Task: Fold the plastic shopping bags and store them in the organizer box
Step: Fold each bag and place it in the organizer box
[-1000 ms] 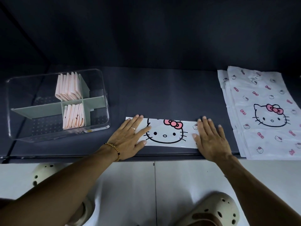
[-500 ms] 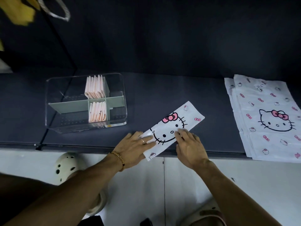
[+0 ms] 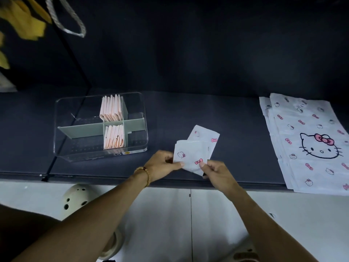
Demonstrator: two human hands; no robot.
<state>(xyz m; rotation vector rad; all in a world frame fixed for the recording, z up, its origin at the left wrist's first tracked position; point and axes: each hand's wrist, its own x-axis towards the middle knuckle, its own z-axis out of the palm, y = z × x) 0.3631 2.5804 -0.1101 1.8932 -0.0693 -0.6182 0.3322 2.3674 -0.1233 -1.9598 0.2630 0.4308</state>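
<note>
Together, left hand [image 3: 162, 165] and right hand [image 3: 217, 172] each keep a closed grip pinching the folded bag's [image 3: 190, 155] near edge.

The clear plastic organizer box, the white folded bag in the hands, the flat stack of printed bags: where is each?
clear plastic organizer box [image 3: 62, 129], head view, left wall.
white folded bag [image 3: 190, 154], head view, top flap.
flat stack of printed bags [image 3: 302, 129], head view, top bag.

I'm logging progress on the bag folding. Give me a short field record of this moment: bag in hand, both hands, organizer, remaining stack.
bag in work: printed bag, partly folded, near end turned over the far end, on the dark table
left hand: pinching the bag's near left corner
right hand: pinching its near right edge
organizer box: clear, grey dividers, folded pink bags upright in two compartments
unfolded stack: flat, far right
</note>
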